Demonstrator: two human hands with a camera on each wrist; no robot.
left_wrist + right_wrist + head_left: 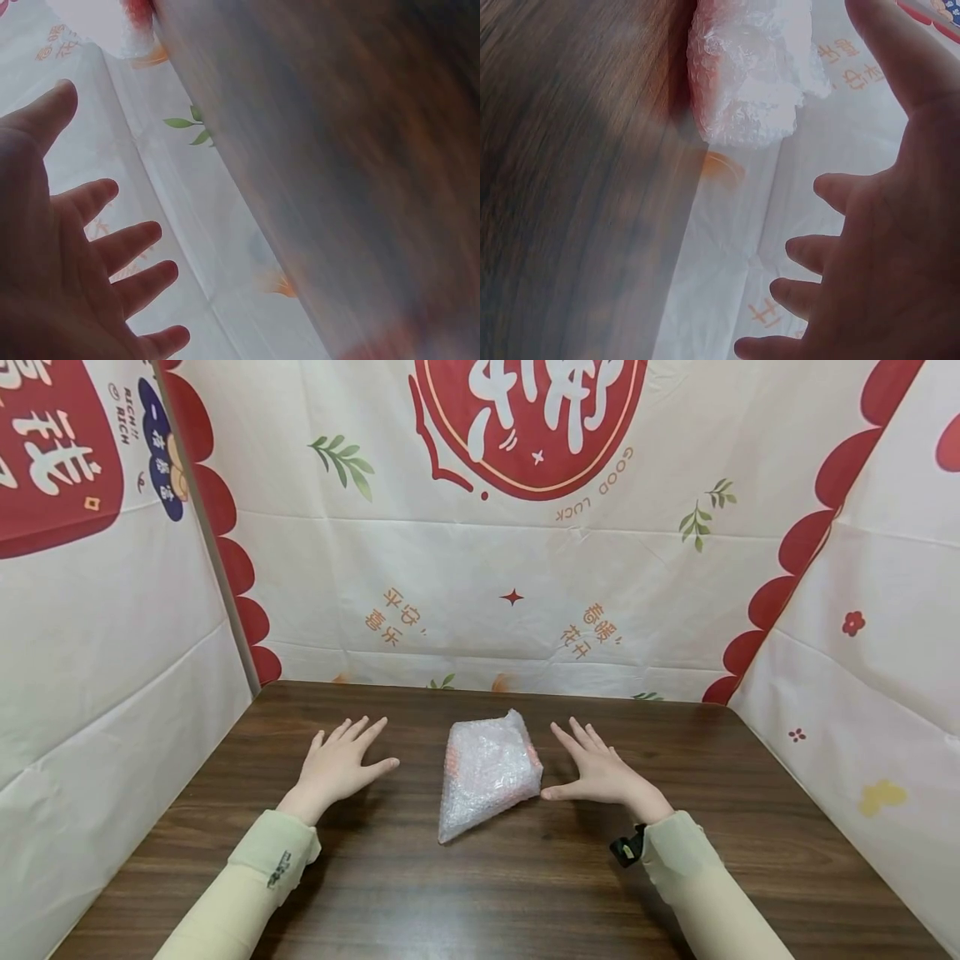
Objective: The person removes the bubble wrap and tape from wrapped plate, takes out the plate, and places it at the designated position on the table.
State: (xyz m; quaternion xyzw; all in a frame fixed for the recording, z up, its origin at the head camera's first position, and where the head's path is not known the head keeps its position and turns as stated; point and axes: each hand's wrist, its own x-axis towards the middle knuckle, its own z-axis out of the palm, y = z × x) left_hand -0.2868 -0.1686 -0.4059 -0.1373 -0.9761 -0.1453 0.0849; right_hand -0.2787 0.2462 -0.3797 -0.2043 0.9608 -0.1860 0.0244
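Observation:
A bubble-wrapped packet (491,772) with reddish patches at its sides lies on the dark wood table (405,893). To its left is the left hand (336,767), fingers spread, apart from the packet and holding nothing. The right hand (603,774) is spread at the packet's right, its thumb tip close to the edge; whether it touches is unclear. In the left wrist view the left hand (75,247) shows spread fingers, the packet (112,26) at the top. The right wrist view has the wrapped packet (746,75) beside the right hand (885,240), which grips nothing.
A white printed cloth (465,560) with red and green designs hangs behind the table, and similar cloths stand at the left (97,652) and right (877,677). A black band (627,847) is on the right wrist at the sleeve cuff.

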